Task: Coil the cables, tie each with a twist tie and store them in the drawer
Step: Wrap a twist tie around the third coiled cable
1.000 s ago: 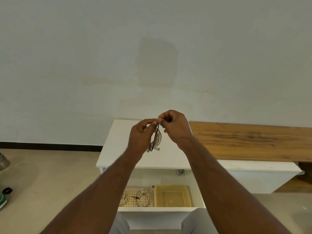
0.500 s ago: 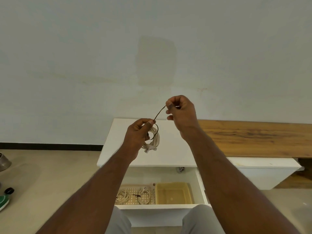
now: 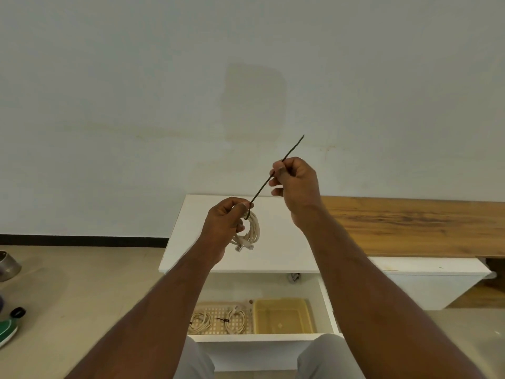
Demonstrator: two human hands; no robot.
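the left hand [image 3: 222, 225] gripped the coiled cable [image 3: 250, 232] above the white tabletop [image 3: 276, 242]; the right hand [image 3: 293, 181], at two o'clock from it, pinched the twist tie [image 3: 263, 187] taut, likely to cinch it.

open drawer [image 3: 262, 337] below, two coiled cables [image 3: 218, 320], bin [image 3: 282, 314] inside

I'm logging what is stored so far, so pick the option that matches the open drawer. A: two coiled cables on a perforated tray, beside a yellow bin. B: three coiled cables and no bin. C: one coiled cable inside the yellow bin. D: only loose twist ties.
A: in the open drawer, two coiled cables lie on the perforated tray, left of the yellow bin.
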